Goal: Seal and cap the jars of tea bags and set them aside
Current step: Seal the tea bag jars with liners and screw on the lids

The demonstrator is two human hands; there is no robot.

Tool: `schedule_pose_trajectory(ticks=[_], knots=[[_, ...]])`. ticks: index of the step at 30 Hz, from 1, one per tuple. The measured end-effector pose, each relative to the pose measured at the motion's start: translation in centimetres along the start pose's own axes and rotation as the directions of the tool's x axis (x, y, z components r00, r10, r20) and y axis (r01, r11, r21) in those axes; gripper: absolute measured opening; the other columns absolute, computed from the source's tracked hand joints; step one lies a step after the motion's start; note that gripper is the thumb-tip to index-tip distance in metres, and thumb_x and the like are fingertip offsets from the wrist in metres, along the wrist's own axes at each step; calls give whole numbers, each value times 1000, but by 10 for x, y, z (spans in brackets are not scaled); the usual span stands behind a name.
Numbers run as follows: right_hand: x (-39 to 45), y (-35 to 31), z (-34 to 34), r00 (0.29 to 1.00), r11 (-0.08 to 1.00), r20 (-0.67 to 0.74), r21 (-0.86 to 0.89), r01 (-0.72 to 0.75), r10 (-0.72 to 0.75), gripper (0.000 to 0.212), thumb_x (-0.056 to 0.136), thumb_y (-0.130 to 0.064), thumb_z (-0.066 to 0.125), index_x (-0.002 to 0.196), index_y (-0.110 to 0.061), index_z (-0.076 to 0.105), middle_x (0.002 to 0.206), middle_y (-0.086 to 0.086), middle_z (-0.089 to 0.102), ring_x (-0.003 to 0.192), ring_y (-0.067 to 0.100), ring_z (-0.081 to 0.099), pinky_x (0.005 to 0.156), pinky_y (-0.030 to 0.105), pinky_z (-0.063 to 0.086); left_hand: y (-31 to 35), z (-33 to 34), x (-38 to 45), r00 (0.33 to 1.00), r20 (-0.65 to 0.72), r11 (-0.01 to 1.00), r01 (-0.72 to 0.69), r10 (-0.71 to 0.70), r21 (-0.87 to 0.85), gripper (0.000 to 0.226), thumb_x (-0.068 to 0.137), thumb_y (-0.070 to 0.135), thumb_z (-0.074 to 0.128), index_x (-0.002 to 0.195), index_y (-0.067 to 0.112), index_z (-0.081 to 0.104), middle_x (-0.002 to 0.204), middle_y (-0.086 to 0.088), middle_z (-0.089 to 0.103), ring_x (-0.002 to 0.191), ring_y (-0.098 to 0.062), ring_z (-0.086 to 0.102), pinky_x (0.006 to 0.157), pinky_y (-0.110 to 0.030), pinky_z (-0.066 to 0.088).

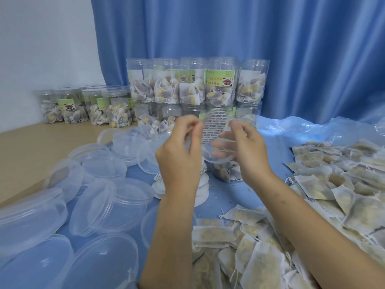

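Note:
Both my hands are raised over the middle of the table. My left hand point(179, 151) pinches the left edge of a round seal disc point(214, 124) printed with rows of dark text. My right hand point(248, 147) grips a clear plastic cap point(218, 157); its fingers show through the cap, and its fingertips are at the disc's right edge. The disc sits at the cap's upper part, blurred. Below the hands stands a jar of tea bags point(221, 172), mostly hidden by them.
Several loose clear caps point(100, 205) cover the left of the blue sheet. White seal discs point(201, 189) lie in a small stack under my left wrist. Loose tea bags point(325, 184) fill the right. Filled jars are stacked at the back point(193, 86), and more jars stand at the back left point(83, 107).

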State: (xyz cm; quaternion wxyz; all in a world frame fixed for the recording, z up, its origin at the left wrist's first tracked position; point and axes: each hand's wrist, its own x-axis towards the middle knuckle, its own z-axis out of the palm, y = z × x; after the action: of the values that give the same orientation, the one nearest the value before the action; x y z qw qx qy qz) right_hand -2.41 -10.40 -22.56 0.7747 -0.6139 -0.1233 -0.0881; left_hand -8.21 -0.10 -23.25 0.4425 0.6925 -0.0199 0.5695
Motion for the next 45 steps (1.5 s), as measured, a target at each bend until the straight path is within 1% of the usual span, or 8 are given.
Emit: schedule_pose_trajectory(ticks=[4, 9, 15, 22, 27, 31, 36, 45], knots=[[2, -2, -2, 995, 994, -4, 25, -102, 102, 21, 97, -32, 47, 104, -19, 61, 101, 9, 70, 80, 21, 72, 73, 47, 56, -6, 6, -10, 974, 208, 996, 86, -89, 23, 7, 81, 28, 70, 86, 33, 68, 93, 22, 67, 82, 0, 64, 78, -24, 51], [0, -4, 0, 994, 994, -9, 21, -107, 107, 27, 96, -31, 47, 109, -19, 66, 105, 7, 70, 85, 25, 67, 58, 29, 46, -10, 7, -17, 934, 316, 986, 160, -167, 49, 18, 77, 33, 74, 91, 40, 65, 84, 17, 70, 78, -7, 63, 74, -25, 48], [-3, -5, 3, 993, 992, -61, 87, -93, 98, 17, 94, -38, 49, 95, -27, 62, 91, -4, 62, 86, 18, 57, 81, 38, 45, -11, 14, -18, 889, 452, 995, 39, -77, 93, 19, 89, 23, 62, 105, 27, 71, 111, 15, 67, 103, 2, 53, 84, -2, 32], [-4, -12, 0, 962, 815, 173, 513, -270, 210, 28, 92, -37, 52, 90, -11, 62, 77, 7, 66, 68, 17, 67, 59, 24, 57, -7, 15, -13, 911, 412, 1000, -21, 14, 12, 25, 89, 20, 62, 113, 25, 67, 118, 16, 58, 116, -5, 49, 95, -6, 31], [-5, -5, -2, 952, 980, 302, 167, -107, 52, 59, 66, -27, 83, 112, -21, 47, 112, 9, 63, 102, 18, 66, 93, 35, 51, -2, 5, -1, 891, 427, 891, 313, -155, -330, 28, 93, 19, 55, 91, 45, 64, 95, 20, 69, 96, 1, 63, 85, -18, 50], [-4, -13, -9, 956, 985, 257, -65, 162, -141, 84, 63, -40, 78, 133, -42, 32, 109, -6, 67, 97, 9, 67, 81, 24, 54, -1, 8, -4, 790, 567, 719, 532, -233, -446, 26, 94, 8, 49, 102, 29, 63, 99, 19, 71, 100, 3, 63, 86, -17, 50], [34, -33, -30, 894, 571, 263, -696, 436, -362, 78, 69, -55, 69, 137, -53, 30, 133, -2, 38, 121, 5, 35, 99, 20, 30, -1, 11, -6, 698, 659, 580, 669, -279, -464, 45, 92, -4, 48, 123, 29, 54, 126, 16, 59, 118, -3, 55, 97, -21, 47], [97, -24, -28, 962, 220, 253, -949, 227, 98, 69, 73, -59, 60, 137, -53, 33, 139, 18, 29, 135, 37, 20, 106, 44, 28, -21, 4, -5, 700, 497, 492, 714, -512, -498, 33, 88, -1, 56, 113, 20, 62, 103, 9, 71, 82, -6, 69, 66, -17, 54]])
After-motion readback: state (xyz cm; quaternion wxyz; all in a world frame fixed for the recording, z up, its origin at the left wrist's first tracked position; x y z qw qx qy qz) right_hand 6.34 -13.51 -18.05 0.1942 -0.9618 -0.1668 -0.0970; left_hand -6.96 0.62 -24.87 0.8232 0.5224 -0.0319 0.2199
